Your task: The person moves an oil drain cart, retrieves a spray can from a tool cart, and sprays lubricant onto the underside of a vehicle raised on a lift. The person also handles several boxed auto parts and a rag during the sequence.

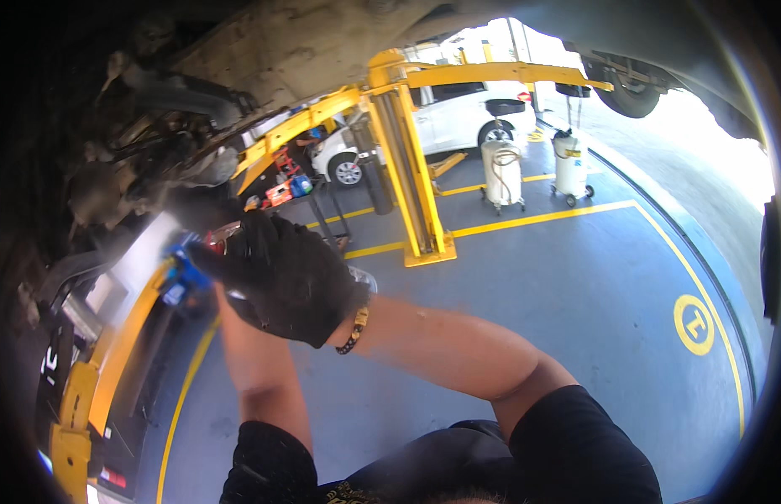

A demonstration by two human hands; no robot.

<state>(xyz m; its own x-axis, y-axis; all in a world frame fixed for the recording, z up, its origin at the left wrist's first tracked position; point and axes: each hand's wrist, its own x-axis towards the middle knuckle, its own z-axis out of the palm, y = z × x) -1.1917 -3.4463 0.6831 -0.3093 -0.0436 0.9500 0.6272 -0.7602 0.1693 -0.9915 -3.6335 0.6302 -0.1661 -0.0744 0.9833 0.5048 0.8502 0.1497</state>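
My right hand [285,273], in a black glove, is raised under the car's underbody, its fingers curled round a red and silver thing [226,236] whose kind I cannot make out. A clear, rounded edge [365,278] shows just behind the right wrist. My left forearm [260,361] rises behind the right hand. The left hand is mostly hidden there, among dark, blurred shapes, so its fingers cannot be read. Close to both hands is a blurred blue object [186,267]; whether it is held is unclear. Above them hang dark suspension parts [185,97].
A yellow lift post [407,168] with long arms [508,74] stands ahead. Behind it are a white car [458,118] and two white wheeled tanks [502,172] [570,164]. A cart [323,210] holds bottles. Another yellow lift part [71,420] stands at left. The blue floor [525,277] has yellow lines.
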